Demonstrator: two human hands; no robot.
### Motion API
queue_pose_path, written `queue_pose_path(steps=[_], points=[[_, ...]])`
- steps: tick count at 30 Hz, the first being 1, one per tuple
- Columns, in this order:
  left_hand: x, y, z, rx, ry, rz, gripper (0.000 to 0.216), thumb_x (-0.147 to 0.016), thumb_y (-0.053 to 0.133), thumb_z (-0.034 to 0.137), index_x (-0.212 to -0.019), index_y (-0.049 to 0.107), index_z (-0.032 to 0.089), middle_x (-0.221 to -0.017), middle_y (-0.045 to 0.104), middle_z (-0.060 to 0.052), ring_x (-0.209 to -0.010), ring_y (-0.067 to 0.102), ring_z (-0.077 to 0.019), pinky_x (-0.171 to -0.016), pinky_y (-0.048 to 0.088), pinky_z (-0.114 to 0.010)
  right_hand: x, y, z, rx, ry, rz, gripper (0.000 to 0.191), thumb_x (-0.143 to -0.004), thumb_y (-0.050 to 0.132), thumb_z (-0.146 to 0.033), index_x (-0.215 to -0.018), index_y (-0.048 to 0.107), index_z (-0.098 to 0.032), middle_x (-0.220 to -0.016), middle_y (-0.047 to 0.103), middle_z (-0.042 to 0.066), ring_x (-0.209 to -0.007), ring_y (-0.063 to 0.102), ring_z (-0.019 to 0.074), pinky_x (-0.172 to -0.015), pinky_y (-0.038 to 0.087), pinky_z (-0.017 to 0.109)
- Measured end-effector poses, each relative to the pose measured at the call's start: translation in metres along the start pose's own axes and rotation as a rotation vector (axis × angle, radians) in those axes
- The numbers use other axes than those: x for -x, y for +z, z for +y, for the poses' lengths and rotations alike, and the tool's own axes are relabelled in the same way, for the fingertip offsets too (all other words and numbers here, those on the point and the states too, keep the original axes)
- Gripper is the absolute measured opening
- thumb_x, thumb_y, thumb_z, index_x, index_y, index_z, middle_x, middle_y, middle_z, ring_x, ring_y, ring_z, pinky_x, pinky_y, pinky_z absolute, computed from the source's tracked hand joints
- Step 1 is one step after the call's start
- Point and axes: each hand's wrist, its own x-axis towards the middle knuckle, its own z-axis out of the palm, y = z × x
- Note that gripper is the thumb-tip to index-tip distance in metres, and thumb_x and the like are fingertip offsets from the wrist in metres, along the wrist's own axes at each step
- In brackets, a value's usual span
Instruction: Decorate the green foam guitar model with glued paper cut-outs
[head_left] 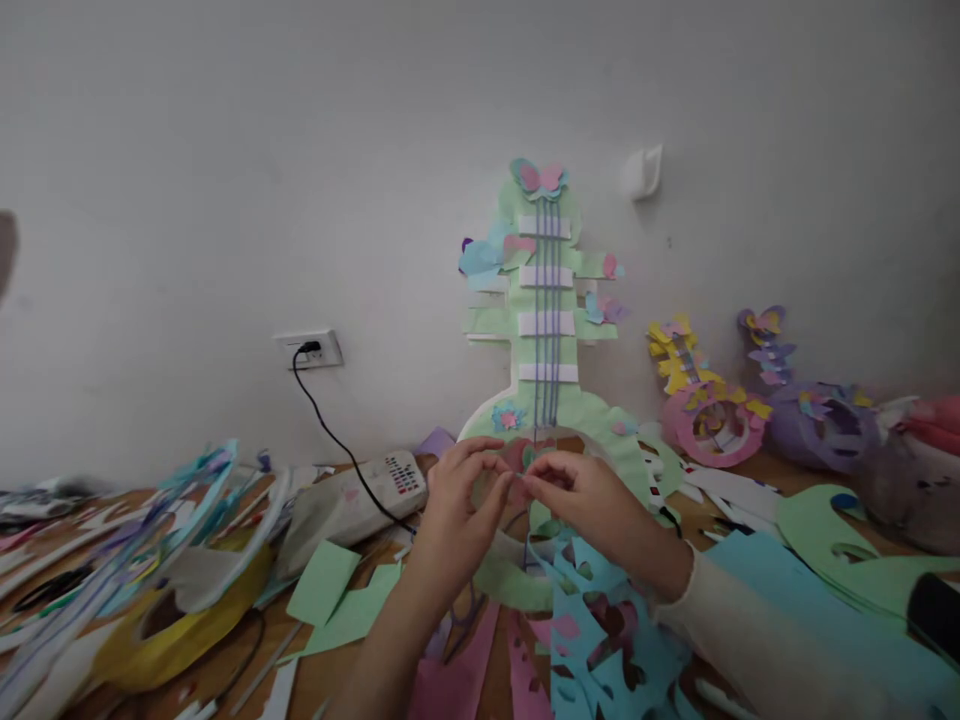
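Note:
A pale green paper guitar (547, 330) stands against the wall, with purple strings, white strips and a pink-and-teal butterfly on top. In front of its round body my left hand (461, 505) and my right hand (581, 500) meet, fingertips pinched together. Both pinch something small and thin at the strings' lower end; I cannot make out what it is. A blue cut-out paper piece (600, 630) lies just below my right wrist.
Paper scraps in green, pink and blue cover the wooden table. Curved paper rings and a yellow shape (150, 620) lie left. A black cable runs from the wall socket (311, 349) to a white device (375, 490). Yellow, pink and purple paper crafts (712, 410) stand right.

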Motion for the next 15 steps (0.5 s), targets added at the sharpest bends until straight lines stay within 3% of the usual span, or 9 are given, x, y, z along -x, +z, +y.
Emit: queue_pose_path(steps=[3,6,10,15], points=[[0.0,0.001,-0.007,-0.001,-0.03,0.109,0.009,-0.084,0.051,0.024,-0.091,0.058,0.023,-0.121,0.056,-0.01,-0.117,0.05,-0.0258,-0.099,0.035,-0.049,-0.006,0.0,-0.002,-0.061,0.036,0.027,0.015,-0.08,0.056,-0.027,-0.069,0.062,-0.019,-0.059,0.058,-0.003,-0.051,0.049,0.0097,-0.047,0.035,0.022],[-0.002,0.005,-0.021,0.007,-0.099,0.186,0.028,-0.085,0.05,0.025,-0.113,0.049,0.02,-0.131,0.048,-0.015,-0.125,0.043,-0.0265,-0.102,0.034,-0.05,-0.013,-0.001,-0.005,-0.117,0.104,0.075,0.017,-0.08,0.054,-0.022,-0.065,0.059,-0.018,-0.058,0.06,-0.002,-0.045,0.047,0.0083,-0.045,0.037,0.021],[-0.004,0.012,-0.036,0.041,-0.168,0.148,0.036,-0.083,0.05,0.023,-0.119,0.046,0.017,-0.122,0.057,-0.015,-0.116,0.053,-0.0266,-0.098,0.041,-0.048,-0.021,0.001,-0.008,-0.13,0.153,0.131,0.02,-0.081,0.052,-0.015,-0.062,0.056,-0.017,-0.056,0.06,-0.002,-0.039,0.046,0.0063,-0.041,0.037,0.019],[-0.005,0.013,-0.037,0.072,-0.172,0.099,0.039,-0.081,0.047,0.017,-0.12,0.046,0.017,-0.118,0.06,-0.013,-0.112,0.057,-0.0245,-0.097,0.043,-0.046,-0.026,0.006,-0.007,-0.099,0.15,0.176,0.016,-0.08,0.053,-0.013,-0.065,0.057,-0.017,-0.055,0.062,-0.001,-0.04,0.05,0.0075,-0.04,0.04,0.018]])
